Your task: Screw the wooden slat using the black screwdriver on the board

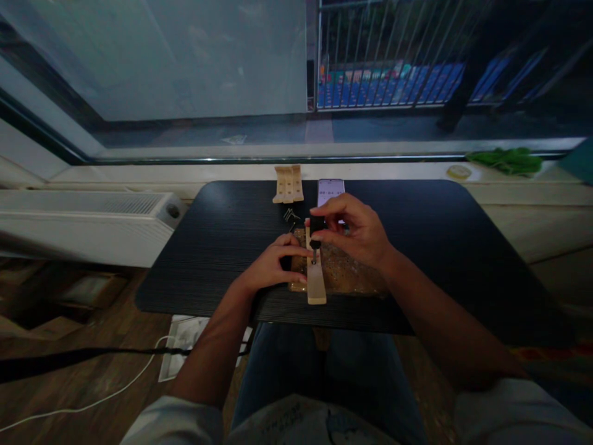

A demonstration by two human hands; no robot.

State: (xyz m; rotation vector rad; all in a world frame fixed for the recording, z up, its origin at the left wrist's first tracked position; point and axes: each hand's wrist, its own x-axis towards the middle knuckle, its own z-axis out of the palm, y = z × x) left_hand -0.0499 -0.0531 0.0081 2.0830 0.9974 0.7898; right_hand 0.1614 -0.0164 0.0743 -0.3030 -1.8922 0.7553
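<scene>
My right hand [356, 228] grips a short screwdriver [317, 226] by its black handle, fingers and thumb around it. Its metal shaft points down at a hole or screw in a pale wooden piece [317, 287]. From the left, my left hand [280, 262] has index finger and thumb against that piece, steadying it. Beneath it lies a brown slab [354, 269] that looks wrapped in shiny clear film. Just beyond my left hand, several dark screws [291, 216] lie in a loose heap. Farther back, several similar wooden pieces [288, 184] with holes rest side by side.
All this is on a black table [222, 235] against a window sill [370, 170]. A phone [330, 186] with a lit screen lies behind my right hand. Green leaves [507, 161] sit on the sill at right; a white radiator [92, 222] stands left.
</scene>
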